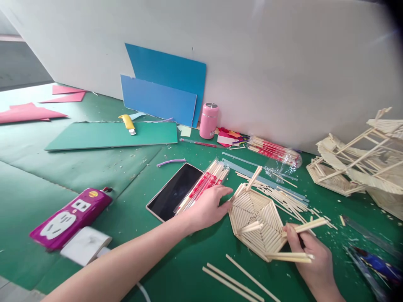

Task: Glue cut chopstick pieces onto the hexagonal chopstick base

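Stick hexagon (257,214) — pale, ribbed (posts (254,178) jutting out)

Bright, diffuse light; glare whitens the tabletop (25,144) left of the pink flask (208,122); dark vignetting, far upper right of it.

The left hand (209,206) is touching a hexagonal stick panel (265,208). The right hand (315,256) is gripping its opposite side. A flask (209,121) is standing behind.
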Demonstrator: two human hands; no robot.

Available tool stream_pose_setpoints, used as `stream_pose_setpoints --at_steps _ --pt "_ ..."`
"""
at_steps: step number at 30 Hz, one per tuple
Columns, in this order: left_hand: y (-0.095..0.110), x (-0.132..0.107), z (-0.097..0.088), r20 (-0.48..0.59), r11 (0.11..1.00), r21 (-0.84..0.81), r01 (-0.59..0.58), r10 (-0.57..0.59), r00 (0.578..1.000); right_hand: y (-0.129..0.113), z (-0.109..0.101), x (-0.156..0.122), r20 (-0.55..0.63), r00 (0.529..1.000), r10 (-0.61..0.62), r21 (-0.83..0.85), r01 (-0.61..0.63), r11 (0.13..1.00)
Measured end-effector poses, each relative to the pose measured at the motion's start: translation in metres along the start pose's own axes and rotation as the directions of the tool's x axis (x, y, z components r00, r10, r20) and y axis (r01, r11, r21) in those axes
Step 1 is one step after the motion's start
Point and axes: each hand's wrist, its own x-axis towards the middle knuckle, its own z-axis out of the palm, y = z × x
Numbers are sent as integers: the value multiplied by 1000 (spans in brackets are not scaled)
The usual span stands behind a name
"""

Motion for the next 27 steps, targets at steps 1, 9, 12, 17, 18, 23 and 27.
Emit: stream_pose_setpoints --at_steps 1,9,12,17,18,23,27 --pt "0 2 2 19 1000 3 -9 9 1000 0 0 0 -1 1000 2 3 -2 1000" --pt "1 -3 9 65 998 42 -44 41 997 2 -5 4 37 999 -39 50 37 998" --pt "5 -17 12 63 998 60 -31 27 998 9 -6 8 82 994 -73 73 68 995" --pt "13 -45 18 79 997 32 -63 61 995 16 -10 12 159 979 -124 111 107 988" --pt "14 -49 19 83 997 23 -75 73 994 16 -11 12 168 978 -127 113 109 988" --pt "13 -48 11 65 996 67 -61 56 996 15 -13 10 169 978 -126 107 109 988" --pt "10 -29 -4 6 990 132 -44 44 999 15 -12 10 163 978 -129 102 114 988"
